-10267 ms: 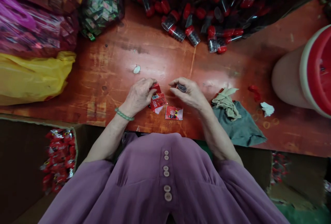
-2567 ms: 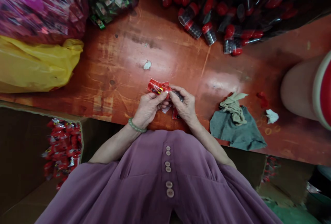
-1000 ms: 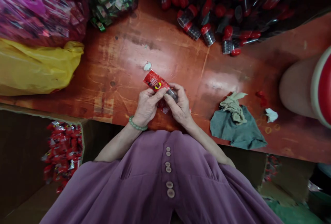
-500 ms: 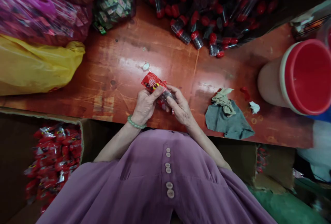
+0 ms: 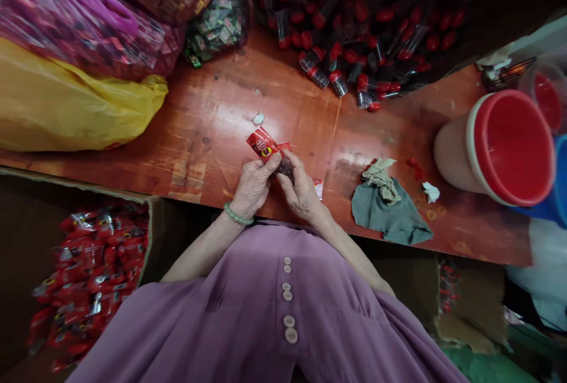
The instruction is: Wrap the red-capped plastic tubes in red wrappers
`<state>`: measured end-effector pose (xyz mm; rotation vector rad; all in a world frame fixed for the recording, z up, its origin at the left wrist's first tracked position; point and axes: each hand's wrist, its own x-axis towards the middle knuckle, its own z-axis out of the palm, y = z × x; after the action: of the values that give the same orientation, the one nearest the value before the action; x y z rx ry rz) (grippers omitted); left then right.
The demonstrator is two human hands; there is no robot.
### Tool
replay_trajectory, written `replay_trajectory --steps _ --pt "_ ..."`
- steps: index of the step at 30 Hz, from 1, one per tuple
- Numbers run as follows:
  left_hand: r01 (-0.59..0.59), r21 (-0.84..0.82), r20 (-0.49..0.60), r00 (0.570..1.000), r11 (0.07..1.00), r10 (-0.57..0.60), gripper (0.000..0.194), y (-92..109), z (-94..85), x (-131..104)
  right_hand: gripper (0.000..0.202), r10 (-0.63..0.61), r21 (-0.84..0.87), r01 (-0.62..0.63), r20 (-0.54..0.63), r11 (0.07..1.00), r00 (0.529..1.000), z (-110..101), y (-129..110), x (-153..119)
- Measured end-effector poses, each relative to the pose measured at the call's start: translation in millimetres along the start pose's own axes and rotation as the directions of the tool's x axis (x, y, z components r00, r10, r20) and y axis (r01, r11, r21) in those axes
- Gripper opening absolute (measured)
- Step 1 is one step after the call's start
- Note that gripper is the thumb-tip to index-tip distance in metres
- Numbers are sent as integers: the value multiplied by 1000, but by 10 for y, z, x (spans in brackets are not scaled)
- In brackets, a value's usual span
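Observation:
In front of me, over the table's near edge, both hands grip a red printed plastic packet [image 5: 260, 141]. Its lower part, around something dark that looks like a small tube [image 5: 284, 168], is squeezed between the fingers. My left hand [image 5: 252, 189], with a green bead bracelet above it, pinches the packet with its thumb on top. The fingers of my right hand [image 5: 302, 193] close round the dark end from the other side. A red corner [image 5: 284, 146] shows behind those fingers. Beside my right hand lies a small red and white printed piece [image 5: 318, 189].
Several red-capped clear tubes [image 5: 339, 84] spill from a dark heap at the back. Full bags, one yellow [image 5: 84, 105], stand left. Grey cloth [image 5: 392, 209] and a bucket with a red inside [image 5: 514, 147] are right. A carton below left holds red packets [image 5: 100, 265].
My head view has shifted a little. My right fingers have moved along the dark end and cover more of it. The red and white piece beside that hand shows more plainly.

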<state>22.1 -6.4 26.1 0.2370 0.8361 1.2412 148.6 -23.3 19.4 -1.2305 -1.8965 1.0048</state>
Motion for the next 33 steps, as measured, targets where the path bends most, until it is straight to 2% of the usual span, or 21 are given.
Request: replay_trajectory --steps 3,7,12,17,19,24,30,33 --pt "-50 -13 17 999 999 50 40 22 -49 -13 50 39 41 -39 -1 998 999 -5 -25 19" --pt "-80 -30 -31 996 996 79 38 41 -90 -32 49 65 90 -65 4 994 998 22 -47 23" --pt "-40 4 -40 998 999 40 39 33 -72 -41 52 33 95 -29 -34 995 999 50 -46 -15" --pt "-2 63 -74 997 998 6 42 36 -22 -20 58 33 38 -32 -20 999 999 18 2 -59" --pt "3 89 -62 998 996 3 44 45 0 -6 59 29 46 -28 -20 999 999 -1 28 -66" --pt "-21 141 -59 998 990 30 40 62 51 9 55 -68 32 67 14 997 998 -38 63 -77" --pt "-2 173 -2 1000 985 3 34 80 112 -18 51 13 187 -6 -38 982 999 -67 31 -100" --pt "21 197 22 999 980 -25 31 92 139 -21 52 18 187 -9 -44 982 999 -82 15 -114"
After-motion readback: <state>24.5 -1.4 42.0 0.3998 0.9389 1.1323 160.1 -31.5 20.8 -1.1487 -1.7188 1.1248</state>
